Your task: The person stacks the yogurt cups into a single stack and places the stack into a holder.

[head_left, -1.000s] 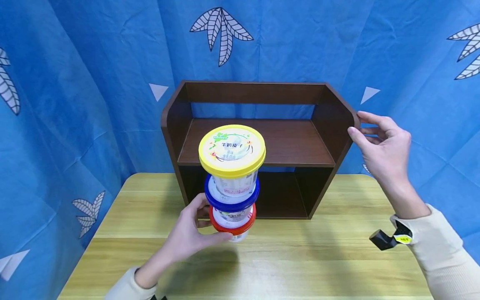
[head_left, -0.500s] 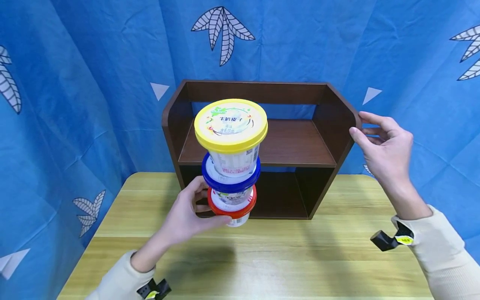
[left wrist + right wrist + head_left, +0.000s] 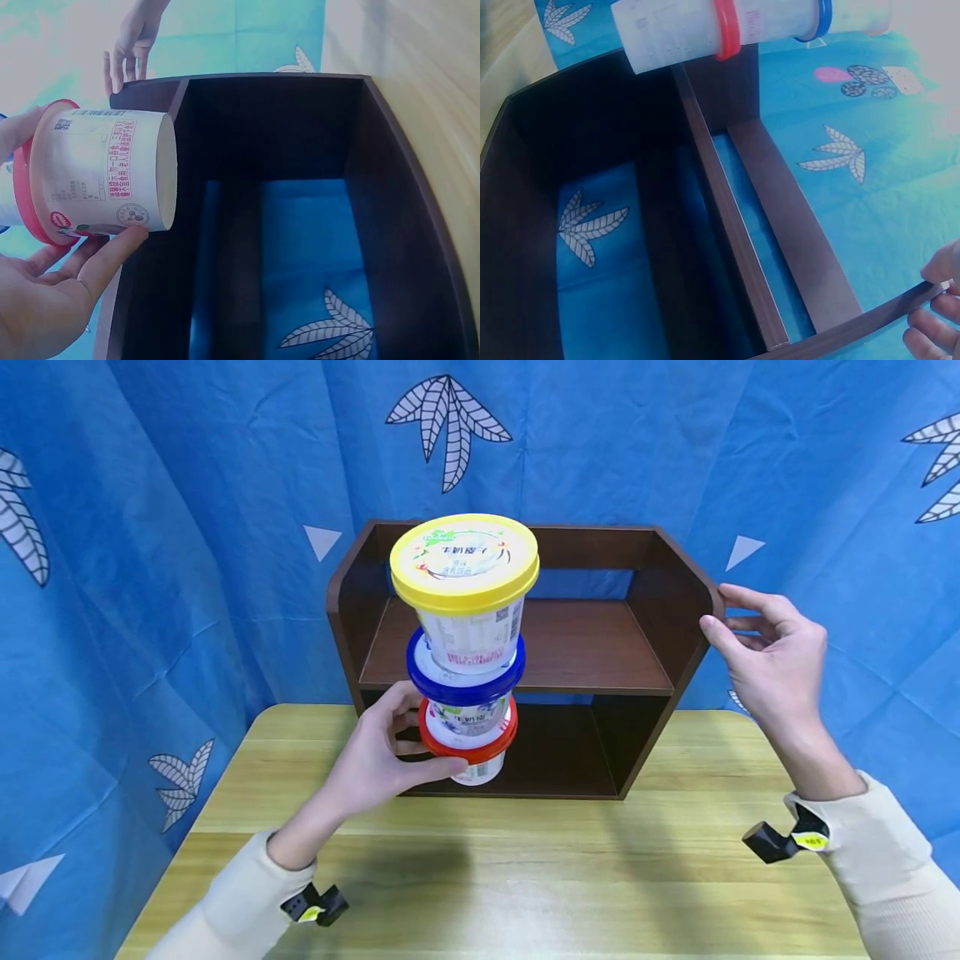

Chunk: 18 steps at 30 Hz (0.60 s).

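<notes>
Three lidded paper tubs stand in an upright stack, held off the table. On top is the yellow-lidded tub, below it the blue-lidded tub, and lowest the red-lidded tub. My left hand grips the lowest tub near its red lid, thumb in front and fingers round the far left side. The left wrist view shows that tub's printed white wall. My right hand pinches the front edge of the right side panel of a dark brown two-tier shelf.
The shelf stands at the back of a light wooden table, with its lower compartment partly behind the stack. A blue curtain with leaf prints hangs behind it.
My left hand has raised the three stacked tubs, so the yellow lid now overlaps the shelf's upper back rail. My right hand stays on the side panel.
</notes>
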Available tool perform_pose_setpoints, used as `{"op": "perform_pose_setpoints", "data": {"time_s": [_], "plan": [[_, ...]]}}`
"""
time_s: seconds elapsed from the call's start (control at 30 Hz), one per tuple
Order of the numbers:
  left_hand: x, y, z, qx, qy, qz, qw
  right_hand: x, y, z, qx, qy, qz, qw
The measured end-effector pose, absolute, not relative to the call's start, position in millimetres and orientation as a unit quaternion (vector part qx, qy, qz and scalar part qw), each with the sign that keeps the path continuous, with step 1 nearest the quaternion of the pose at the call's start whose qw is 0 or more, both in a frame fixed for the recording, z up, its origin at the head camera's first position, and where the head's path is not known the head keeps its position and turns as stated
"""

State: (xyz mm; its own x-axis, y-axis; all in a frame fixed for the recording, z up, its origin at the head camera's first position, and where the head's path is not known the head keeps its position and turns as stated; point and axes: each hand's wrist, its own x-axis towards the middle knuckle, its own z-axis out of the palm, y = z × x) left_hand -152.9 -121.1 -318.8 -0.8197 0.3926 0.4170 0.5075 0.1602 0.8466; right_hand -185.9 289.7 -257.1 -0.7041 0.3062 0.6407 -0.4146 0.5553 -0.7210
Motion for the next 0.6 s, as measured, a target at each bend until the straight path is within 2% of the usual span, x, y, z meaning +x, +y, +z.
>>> {"op": "perform_pose_setpoints", "data": {"time_s": [0.6], "plan": [[-175, -117, -283, -0.295, -0.764, -0.572, 0.049, -186, 290, -258, 0.037, -0.791, 0.474, 0.385]]}}
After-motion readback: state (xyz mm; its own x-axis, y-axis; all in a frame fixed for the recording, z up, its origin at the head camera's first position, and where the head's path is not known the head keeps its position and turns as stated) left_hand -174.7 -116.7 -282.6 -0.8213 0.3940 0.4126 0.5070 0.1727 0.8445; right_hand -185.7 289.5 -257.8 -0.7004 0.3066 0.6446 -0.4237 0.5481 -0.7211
